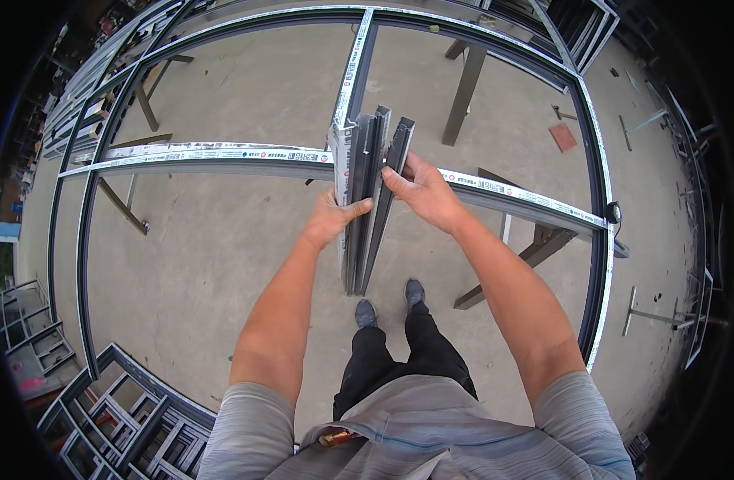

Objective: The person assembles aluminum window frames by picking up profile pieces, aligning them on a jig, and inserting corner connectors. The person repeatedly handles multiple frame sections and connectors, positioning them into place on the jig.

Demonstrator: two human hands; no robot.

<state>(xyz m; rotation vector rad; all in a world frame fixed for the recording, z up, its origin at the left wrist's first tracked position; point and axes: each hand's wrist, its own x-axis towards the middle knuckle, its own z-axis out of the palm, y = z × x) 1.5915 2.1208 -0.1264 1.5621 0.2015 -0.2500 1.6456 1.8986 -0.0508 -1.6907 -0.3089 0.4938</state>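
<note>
My left hand (335,218) is wrapped round a bundle of long grey window-frame profiles (356,240), its thumb lying across their front. The bundle stands nearly upright before me, with one side covered in whitish film. My right hand (423,190) grips a separate dark profile strip (399,144) near its upper end, thumb in front and fingers behind. That strip leans against the bundle's right side, apart at the top and close to it lower down. Just beyond both hands runs the crossbar (223,155) of a large grey frame, partly hidden by the bundle.
The large frame's right side (596,176) and upright bar (355,68) surround the work area. Brown support legs (465,94) stand beneath it. Stacked frames (135,408) lie at the lower left. A red square piece (562,137) lies on the concrete floor (215,248).
</note>
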